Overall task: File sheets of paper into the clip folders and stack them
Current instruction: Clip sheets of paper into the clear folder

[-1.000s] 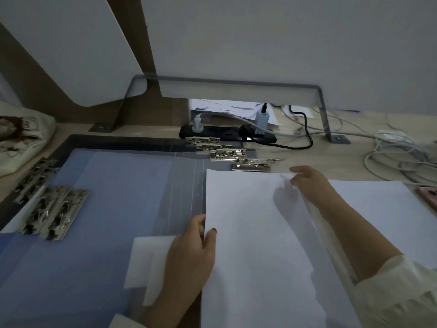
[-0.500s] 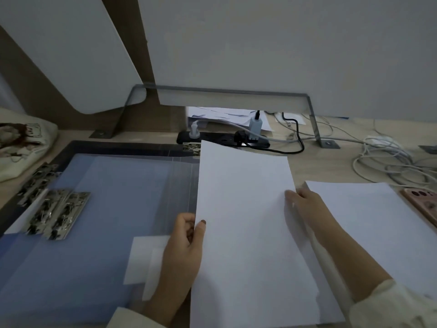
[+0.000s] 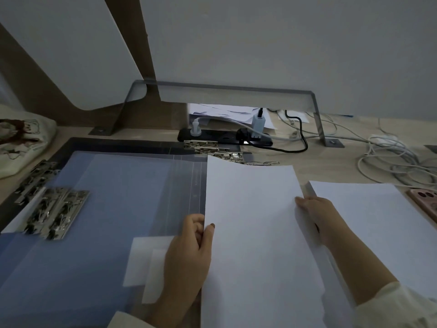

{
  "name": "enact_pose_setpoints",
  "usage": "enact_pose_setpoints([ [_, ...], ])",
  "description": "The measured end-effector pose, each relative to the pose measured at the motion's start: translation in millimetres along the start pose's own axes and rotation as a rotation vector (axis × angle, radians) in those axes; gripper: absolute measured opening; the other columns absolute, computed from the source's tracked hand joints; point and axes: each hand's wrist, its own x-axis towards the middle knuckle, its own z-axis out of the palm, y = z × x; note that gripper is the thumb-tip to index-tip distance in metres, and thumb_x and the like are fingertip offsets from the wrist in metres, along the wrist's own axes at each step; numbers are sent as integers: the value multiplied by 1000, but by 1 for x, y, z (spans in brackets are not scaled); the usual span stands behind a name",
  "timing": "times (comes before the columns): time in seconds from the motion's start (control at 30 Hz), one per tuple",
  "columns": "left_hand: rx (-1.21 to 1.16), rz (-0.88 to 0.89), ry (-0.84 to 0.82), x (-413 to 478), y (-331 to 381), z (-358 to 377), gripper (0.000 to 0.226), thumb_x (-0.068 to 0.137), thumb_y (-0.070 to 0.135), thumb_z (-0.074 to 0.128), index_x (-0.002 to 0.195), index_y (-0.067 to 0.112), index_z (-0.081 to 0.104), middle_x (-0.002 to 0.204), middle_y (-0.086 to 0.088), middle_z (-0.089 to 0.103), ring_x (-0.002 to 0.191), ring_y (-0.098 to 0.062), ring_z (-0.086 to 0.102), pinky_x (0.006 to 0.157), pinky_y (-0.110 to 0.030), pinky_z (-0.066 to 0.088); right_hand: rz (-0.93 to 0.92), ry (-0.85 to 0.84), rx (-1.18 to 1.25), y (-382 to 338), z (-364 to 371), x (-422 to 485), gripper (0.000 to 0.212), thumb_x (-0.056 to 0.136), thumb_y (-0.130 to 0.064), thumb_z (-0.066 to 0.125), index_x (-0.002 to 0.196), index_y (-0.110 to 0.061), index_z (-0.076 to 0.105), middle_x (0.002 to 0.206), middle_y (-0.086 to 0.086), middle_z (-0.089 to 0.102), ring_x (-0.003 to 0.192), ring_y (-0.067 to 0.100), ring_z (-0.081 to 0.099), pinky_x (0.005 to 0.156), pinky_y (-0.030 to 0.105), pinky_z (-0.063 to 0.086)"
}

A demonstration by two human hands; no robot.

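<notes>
The left hand (image 3: 189,252) is pinching the sheet (image 3: 255,233) at its 9 o'clock edge, thumb on top, and the right hand (image 3: 316,216) is gripping the 3 o'clock edge. Light and floppy, the sheet is probably needing both edges held. It is hovering over the right half of the clip folder (image 3: 106,197). Half a second ago it was covering the clips (image 3: 227,153) at 12 o'clock.
</notes>
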Motion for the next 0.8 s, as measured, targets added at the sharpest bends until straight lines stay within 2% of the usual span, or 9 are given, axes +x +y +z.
enact_pose_setpoints([
  [0.07, 43, 32, 5, 1, -1, 0, 13, 90, 32, 52, 85, 38, 42, 61, 6, 55, 62, -13, 52, 54, -14, 40, 6, 31, 0, -2, 1, 0, 33, 90, -18, 54, 97, 15, 55, 82, 17, 54, 76, 31, 52, 68, 31, 38],
  [0.13, 105, 55, 2, 0, 0, 1, 11, 90, 30, 54, 94, 36, 45, 60, 9, 50, 57, -14, 50, 55, -13, 39, -9, 79, -41, -6, 2, -1, 42, 90, -14, 52, 116, 19, 48, 104, 32, 60, 96, 44, 57, 76, 38, 44],
  [0.23, 212, 94, 28, 0, -2, 2, 20, 89, 32, 56, 106, 22, 54, 76, 12, 53, 65, -9, 52, 61, -12, 37, 0, 118, -109, -15, 3, 0, 41, 91, -13, 51, 117, 18, 48, 121, 31, 55, 112, 43, 53, 92, 45, 44],
  [0.3, 309, 156, 4, -2, -4, 1, 40, 85, 44, 48, 115, 18, 55, 103, 6, 58, 87, -12, 58, 78, -20, 40, 6, 133, -131, -17, 4, 4, 36, 90, -12, 51, 116, 13, 52, 109, 27, 59, 100, 40, 56, 84, 39, 44],
  [0.37, 418, 187, -104, -5, -5, 2, 64, 83, 61, 33, 129, 19, 47, 130, 2, 49, 115, -18, 52, 95, -26, 34, -13, 139, -140, -17, 6, 5, 29, 89, -11, 51, 108, 10, 57, 90, 18, 53, 84, 31, 50, 76, 34, 39],
  [0.43, 504, 235, -211, -11, -7, 2, 75, 84, 71, 23, 137, 21, 41, 145, 1, 39, 129, -21, 44, 104, -31, 31, -55, 147, -168, -15, 9, 5, 14, 87, -9, 50, 83, 0, 59, 75, 14, 49, 75, 27, 45, 68, 30, 34],
  [0.5, 635, 305, -271, -13, -12, 3, 76, 87, 71, 20, 134, 18, 47, 143, -4, 45, 128, -25, 48, 102, -38, 36, -107, 158, -222, -13, 13, 6, 22, 87, -9, 47, 65, -5, 46, 60, 8, 42, 64, 26, 41, 59, 30, 30],
  [0.63, 745, 328, -285, -12, -16, 4, 77, 90, 68, 18, 132, 13, 51, 141, -8, 47, 128, -26, 46, 98, -51, 36, -184, 186, -342, -11, 19, 6, 35, 89, -12, 43, 56, -9, 33, 54, 4, 35, 51, 20, 32, 50, 28, 23],
  [0.8, 780, 319, -259, -9, -17, 0, 76, 91, 65, 17, 130, 13, 54, 139, -8, 50, 126, -22, 50, 99, -47, 34, -201, 187, -376, -11, 22, 5, 39, 89, -11, 41, 52, -13, 28, 53, 3, 30, 50, 18, 28, 48, 29, 18],
])
